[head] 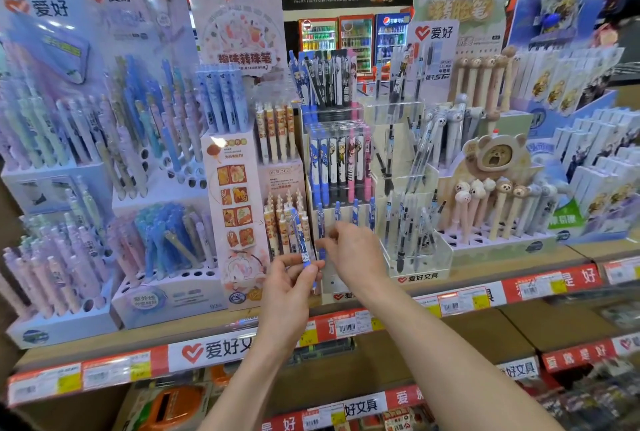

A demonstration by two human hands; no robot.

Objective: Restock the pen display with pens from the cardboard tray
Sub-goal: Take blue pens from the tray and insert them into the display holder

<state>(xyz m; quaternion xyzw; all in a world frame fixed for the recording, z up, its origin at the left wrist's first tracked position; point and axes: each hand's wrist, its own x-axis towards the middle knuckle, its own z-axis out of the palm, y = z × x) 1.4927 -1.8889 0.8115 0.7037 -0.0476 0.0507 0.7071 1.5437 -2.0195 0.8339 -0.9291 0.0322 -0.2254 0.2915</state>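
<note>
My left hand (289,278) pinches blue pen (300,240): clear barrel, blue clip, printed label, upright, slightly tilted. My right hand (349,245) fingers pinched narrow on another blue pen (321,223), low front row of clear pen display (341,188). Four blue-capped pens stand in that row; character-print pens fill tier above. Display sits on shelf (485,287), price tags along edge.

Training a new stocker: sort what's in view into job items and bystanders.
In the job:
left hand holding blue pens
right hand at the display's lowest row
clear tiered pen display

Bystanders:
bear-topped pens
pastel pen stands
drink fridges
shelf price labels
</note>
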